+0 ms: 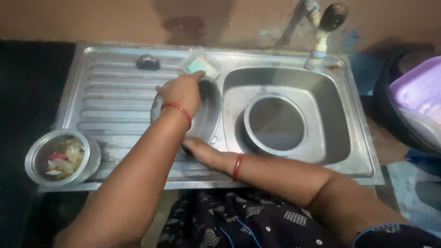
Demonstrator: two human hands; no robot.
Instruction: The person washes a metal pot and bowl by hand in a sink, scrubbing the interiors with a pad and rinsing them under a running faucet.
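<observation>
A round steel bowl [209, 115] lies tilted on the ribbed drainboard, right beside the basin. My right hand [202, 152] grips its near rim from below. My left hand [183, 92] reaches across the bowl, its fingertips at a clear soap dish [203, 64] that holds a pale green block. The back of this hand faces me, so its fingers and anything in them are hidden. Both wrists wear a red bangle.
A steel sink [358, 138] holds a large steel pot [274, 123] in its basin. The tap [324, 32] stands at the back right. A steel bowl of food scraps [59, 158] sits at the drainboard's front left corner. A purple plastic tub [420, 89] is at the far right.
</observation>
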